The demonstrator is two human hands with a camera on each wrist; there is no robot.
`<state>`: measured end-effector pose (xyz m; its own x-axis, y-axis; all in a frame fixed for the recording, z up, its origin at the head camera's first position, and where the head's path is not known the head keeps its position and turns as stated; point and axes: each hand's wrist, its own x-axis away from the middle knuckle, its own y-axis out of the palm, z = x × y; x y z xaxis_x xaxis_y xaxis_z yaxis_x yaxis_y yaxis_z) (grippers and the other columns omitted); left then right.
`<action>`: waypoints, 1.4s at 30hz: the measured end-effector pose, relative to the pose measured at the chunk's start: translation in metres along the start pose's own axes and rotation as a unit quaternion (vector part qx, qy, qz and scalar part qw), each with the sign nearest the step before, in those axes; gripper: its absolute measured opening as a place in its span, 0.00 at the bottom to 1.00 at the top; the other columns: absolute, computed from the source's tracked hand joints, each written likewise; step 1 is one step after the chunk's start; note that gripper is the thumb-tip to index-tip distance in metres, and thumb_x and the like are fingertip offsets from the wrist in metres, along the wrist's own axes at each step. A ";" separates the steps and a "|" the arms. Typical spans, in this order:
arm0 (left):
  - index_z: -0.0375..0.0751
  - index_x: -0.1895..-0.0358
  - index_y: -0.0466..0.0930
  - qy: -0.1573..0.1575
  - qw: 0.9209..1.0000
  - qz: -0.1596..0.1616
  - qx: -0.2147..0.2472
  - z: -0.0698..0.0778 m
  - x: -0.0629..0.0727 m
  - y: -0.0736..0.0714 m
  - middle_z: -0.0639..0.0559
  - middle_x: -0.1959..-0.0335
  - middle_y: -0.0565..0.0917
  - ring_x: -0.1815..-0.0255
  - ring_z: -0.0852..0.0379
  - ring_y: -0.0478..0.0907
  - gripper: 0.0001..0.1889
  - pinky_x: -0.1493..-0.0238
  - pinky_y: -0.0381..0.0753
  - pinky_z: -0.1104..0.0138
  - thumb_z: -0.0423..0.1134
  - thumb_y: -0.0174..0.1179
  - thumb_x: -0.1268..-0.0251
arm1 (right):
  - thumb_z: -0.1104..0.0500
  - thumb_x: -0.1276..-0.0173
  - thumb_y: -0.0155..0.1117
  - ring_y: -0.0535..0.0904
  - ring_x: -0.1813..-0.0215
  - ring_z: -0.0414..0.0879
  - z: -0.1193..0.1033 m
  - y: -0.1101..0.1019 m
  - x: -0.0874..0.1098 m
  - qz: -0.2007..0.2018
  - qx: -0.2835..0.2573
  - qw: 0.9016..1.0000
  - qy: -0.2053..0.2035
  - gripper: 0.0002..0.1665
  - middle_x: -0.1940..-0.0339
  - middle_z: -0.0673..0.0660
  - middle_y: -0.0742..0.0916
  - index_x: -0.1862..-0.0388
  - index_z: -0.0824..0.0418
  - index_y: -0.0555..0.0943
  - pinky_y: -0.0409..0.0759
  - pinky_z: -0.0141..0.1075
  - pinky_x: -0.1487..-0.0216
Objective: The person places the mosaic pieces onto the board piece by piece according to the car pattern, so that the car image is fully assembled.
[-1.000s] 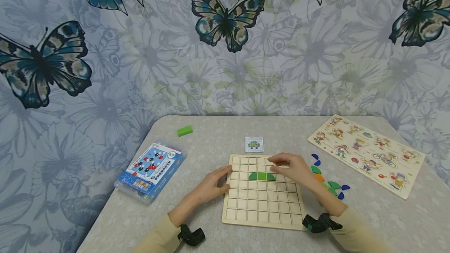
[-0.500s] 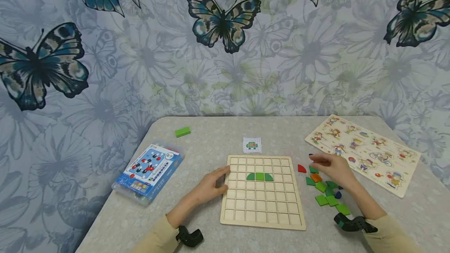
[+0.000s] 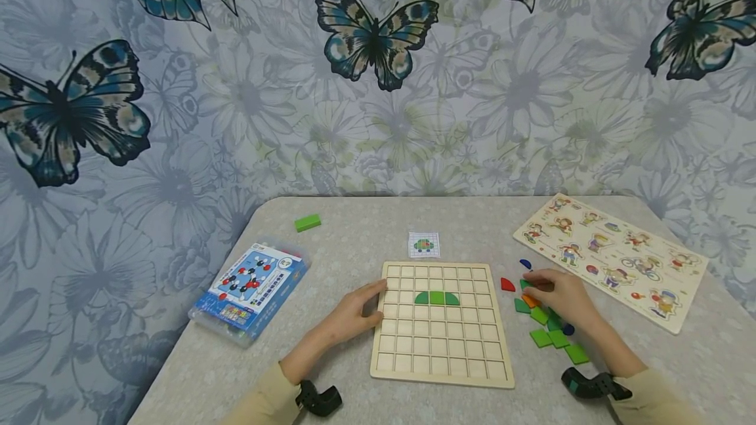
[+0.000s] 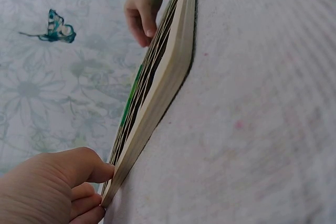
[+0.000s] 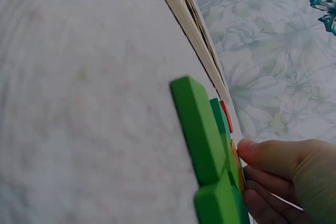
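Observation:
A square wooden grid board (image 3: 440,353) lies on the table with a green square (image 3: 436,297) between two green rounded pieces in one row. My left hand (image 3: 348,313) touches the board's left edge with thumb and fingertips; in the left wrist view, the thumb (image 4: 86,169) rests against that edge. Right of the board, my right hand (image 3: 561,294) reaches down over loose flat pieces. Its thumb covers part of an orange piece (image 3: 529,303), and its index finger is by a dark green piece (image 3: 524,284). Whether it pinches one is hidden.
Near the right hand lie a red quarter piece (image 3: 507,284), a blue half-round (image 3: 525,263) and several green squares (image 3: 577,353). A picture card (image 3: 424,245) lies behind the board. Further out are a green block (image 3: 308,222), a blue box (image 3: 248,290) and an illustrated board (image 3: 614,254).
My right hand has moved from above the grid board rightward to the loose pieces, then slightly lower over them. The left hand stays at the board's left edge.

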<state>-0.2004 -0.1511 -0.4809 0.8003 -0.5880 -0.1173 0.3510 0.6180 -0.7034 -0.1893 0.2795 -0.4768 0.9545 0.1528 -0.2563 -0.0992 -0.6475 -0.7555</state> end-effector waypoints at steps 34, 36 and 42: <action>0.32 0.30 0.59 -0.007 1.000 0.000 -0.002 0.000 -0.001 0.001 0.40 0.31 0.62 0.30 0.45 0.57 0.32 0.34 0.60 0.51 0.34 0.58 0.36 | 0.66 0.44 0.70 0.83 0.64 0.53 0.007 0.004 0.003 0.047 0.050 0.996 -0.059 0.14 0.61 0.60 0.86 0.57 0.66 0.85 0.82 0.44 0.66; 0.32 0.30 0.59 -0.007 1.000 0.000 -0.002 0.001 0.000 0.001 0.40 0.31 0.63 0.30 0.45 0.57 0.32 0.34 0.60 0.51 0.34 0.58 0.36 | 0.66 0.44 0.70 0.83 0.64 0.54 0.006 0.003 0.003 0.045 0.048 0.996 -0.058 0.14 0.61 0.60 0.86 0.57 0.66 0.85 0.82 0.44 0.66; 0.31 0.30 0.58 -0.006 1.000 0.001 -0.001 0.001 0.000 0.000 0.39 0.31 0.62 0.30 0.45 0.57 0.32 0.34 0.60 0.51 0.34 0.57 0.36 | 0.63 0.40 0.68 0.83 0.58 0.57 -0.018 -0.002 -0.001 0.032 0.006 0.998 -0.060 0.16 0.57 0.59 0.86 0.52 0.64 0.84 0.82 0.41 0.66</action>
<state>-0.2000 -0.1501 -0.4798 0.8069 -0.5804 -0.1097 0.3490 0.6183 -0.7042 -0.1849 0.2672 -0.4638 0.9059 0.1994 -0.3735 -0.1627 -0.6504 -0.7419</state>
